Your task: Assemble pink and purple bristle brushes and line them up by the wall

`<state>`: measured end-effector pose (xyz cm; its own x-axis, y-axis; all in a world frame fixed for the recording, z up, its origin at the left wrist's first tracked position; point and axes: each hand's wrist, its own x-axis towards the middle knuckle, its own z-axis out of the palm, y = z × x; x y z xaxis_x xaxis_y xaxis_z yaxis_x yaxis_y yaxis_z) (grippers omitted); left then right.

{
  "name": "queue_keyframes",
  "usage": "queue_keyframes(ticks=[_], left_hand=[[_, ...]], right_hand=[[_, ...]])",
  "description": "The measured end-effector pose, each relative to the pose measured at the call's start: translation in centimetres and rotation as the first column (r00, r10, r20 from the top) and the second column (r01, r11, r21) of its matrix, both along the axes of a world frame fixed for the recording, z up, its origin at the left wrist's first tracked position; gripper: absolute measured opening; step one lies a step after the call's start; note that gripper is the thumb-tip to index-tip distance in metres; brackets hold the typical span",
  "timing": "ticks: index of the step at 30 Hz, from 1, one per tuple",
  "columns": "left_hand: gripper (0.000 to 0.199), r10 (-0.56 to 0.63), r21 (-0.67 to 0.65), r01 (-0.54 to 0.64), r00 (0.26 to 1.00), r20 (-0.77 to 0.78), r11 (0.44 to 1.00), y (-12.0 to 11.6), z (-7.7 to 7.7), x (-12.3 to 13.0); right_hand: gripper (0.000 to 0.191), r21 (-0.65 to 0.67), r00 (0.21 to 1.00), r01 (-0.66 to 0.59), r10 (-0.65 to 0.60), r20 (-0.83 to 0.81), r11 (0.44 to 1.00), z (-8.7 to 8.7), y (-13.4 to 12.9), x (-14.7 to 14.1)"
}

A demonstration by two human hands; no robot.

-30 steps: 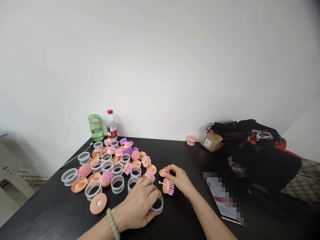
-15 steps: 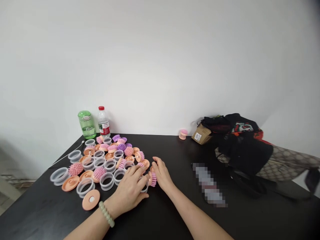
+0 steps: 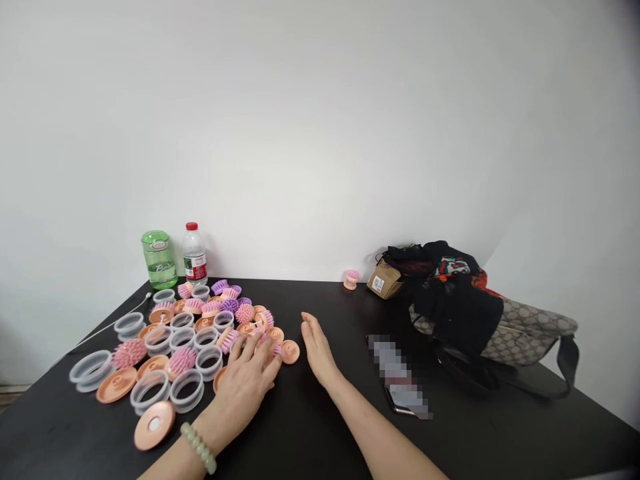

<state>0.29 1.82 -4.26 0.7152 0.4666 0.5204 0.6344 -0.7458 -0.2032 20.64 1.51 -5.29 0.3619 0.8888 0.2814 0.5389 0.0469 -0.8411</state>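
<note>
The left hand [image 3: 245, 382], fingers spread and palm down, rests on the near edge of a loose pile of pink bristle brush heads [image 3: 183, 361], clear plastic rings [image 3: 209, 362] and peach discs [image 3: 289, 352]; no grip is visible. The right hand [image 3: 317, 351] stands apart from the pile, open and empty, fingers extended and together, above the black table [image 3: 320, 427].
</note>
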Motion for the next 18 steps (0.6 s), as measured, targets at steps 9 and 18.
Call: queue_keyframes(ticks=[9,18], left_hand=[[0.073,-0.093,0.063,0.090,0.995,0.040,0.994,-0.6,0.1,0.2],[0.065,-0.256,0.294,0.214,0.960,0.111,0.932,0.4,-0.3,0.9]], right_hand=[[0.037,-0.073,0.866,0.440,-0.401,0.299,0.895,2.8,9.1,7.5],[0.035,-0.026,0.646,0.654,-0.540,0.539,0.756,3.5,14.0,15.4]])
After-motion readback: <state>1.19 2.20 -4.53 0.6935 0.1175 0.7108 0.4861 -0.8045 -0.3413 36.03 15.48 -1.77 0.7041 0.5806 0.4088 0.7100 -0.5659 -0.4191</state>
